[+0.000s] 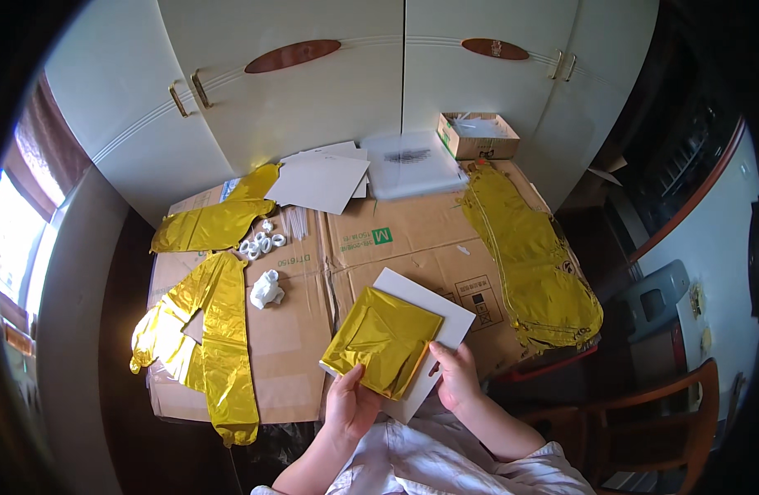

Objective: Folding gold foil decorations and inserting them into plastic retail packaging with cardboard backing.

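Head view, left to right: the left hand's grip (352, 407) is clamped on the folded gold foil square (384, 340), thumb over its near edge, fingers hidden beneath. The foil lies against a white card (437, 304), above the near edge of the cardboard-covered surface (285, 392). The right hand's grip (458, 381) is clamped on the card's right side, its thumb by the foil's edge.

To handle this well, I'd have the left thumb press lightly so the slick foil doesn't slide or spring open, while the right hand steadies the card; foil and card sit slightly out of line, so matching edges calls for small nudges.

Counted left to right: two gold foil pieces (227, 338) spread at left, perhaps more if any overlap; roughly eight white rings (264, 242), heaped; one crumpled white wad (266, 289); several white sticks (295, 223), too bunched to count; at least three loose cards (320, 183); one clear sleeve (408, 169); one open box (478, 147); one large gold sheet (536, 264).
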The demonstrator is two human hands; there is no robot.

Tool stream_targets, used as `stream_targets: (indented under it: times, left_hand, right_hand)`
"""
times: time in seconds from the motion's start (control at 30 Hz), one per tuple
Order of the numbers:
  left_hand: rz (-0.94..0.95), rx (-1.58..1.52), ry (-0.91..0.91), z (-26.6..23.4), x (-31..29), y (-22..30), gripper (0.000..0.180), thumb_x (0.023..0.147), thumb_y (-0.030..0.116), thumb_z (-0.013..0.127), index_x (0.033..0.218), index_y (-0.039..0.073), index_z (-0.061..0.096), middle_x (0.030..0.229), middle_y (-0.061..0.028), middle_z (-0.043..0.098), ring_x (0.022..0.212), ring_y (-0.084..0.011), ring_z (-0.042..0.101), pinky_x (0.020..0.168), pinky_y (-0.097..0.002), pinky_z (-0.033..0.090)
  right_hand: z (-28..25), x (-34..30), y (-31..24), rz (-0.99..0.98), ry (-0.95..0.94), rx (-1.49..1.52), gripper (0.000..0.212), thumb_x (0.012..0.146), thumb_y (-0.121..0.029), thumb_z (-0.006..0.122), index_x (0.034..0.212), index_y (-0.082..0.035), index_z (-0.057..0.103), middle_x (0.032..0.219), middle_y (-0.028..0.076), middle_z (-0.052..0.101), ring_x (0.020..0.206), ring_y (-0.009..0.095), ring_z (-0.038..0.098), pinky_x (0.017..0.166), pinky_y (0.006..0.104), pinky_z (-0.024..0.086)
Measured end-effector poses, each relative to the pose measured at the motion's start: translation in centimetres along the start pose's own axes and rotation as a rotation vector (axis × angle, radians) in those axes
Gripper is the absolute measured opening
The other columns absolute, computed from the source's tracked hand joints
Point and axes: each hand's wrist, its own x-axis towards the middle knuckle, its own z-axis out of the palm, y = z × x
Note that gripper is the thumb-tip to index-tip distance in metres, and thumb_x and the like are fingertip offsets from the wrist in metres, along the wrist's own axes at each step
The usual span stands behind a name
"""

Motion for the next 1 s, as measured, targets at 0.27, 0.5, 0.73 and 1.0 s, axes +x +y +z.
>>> stream_targets:
  times: [0.27, 0.5, 0.73, 1.0]
  left_hand:
    - [-0.047, 0.081, -0.030, 0.1, -0.8, -0.2, 0.038, 0.100, 0.006, 0.039, 0.138, 0.005, 0.037, 0.137, -0.0132, 0.050, 0.126, -0.0280, 0.050, 0.108, -0.0455, 0.041]
    - [-0.059, 0.128, -0.029, 0.9, -2.0, -0.3, 0.035, 0.099, 0.007, 0.043, 0.134, 0.002, 0.041, 0.135, -0.0140, 0.052, 0.123, -0.0271, 0.054, 0.105, -0.0437, 0.044]
    - [-0.093, 0.407, -0.041, -2.7, -3.7, 3.6, 0.023, 0.095, 0.006, 0.051, 0.117, 0.001, 0.055, 0.103, -0.0092, 0.065, 0.092, -0.0185, 0.063, 0.082, -0.0324, 0.053]
    - [0.439, 1.161, -0.287, -1.1, -1.8, 8.4, 0.042, 0.088, 0.007, 0.064, 0.128, 0.001, 0.050, 0.102, -0.0046, 0.061, 0.088, -0.0105, 0.059, 0.075, -0.0244, 0.049]
  right_hand:
    - [1.3, -0.3, -0.9, -0.006, -0.096, 0.065, 0.037, 0.086, -0.013, 0.072, 0.118, -0.004, 0.056, 0.109, 0.003, 0.063, 0.096, 0.011, 0.059, 0.081, 0.0278, 0.047]
    - [0.8, -0.2, -1.2, 0.006, -0.134, -0.009, 0.033, 0.084, -0.005, 0.071, 0.115, -0.002, 0.060, 0.110, 0.004, 0.066, 0.100, 0.014, 0.061, 0.091, 0.0313, 0.046]
    - [-0.8, 0.2, -2.5, -0.035, -0.171, -0.037, 0.027, 0.086, -0.002, 0.068, 0.112, -0.001, 0.062, 0.107, 0.004, 0.066, 0.094, 0.011, 0.062, 0.088, 0.0284, 0.047]
    - [-1.9, 0.4, -4.6, 0.080, -0.363, -0.086, 0.037, 0.086, -0.003, 0.068, 0.121, -0.002, 0.059, 0.116, 0.006, 0.064, 0.104, 0.014, 0.060, 0.095, 0.0309, 0.046]
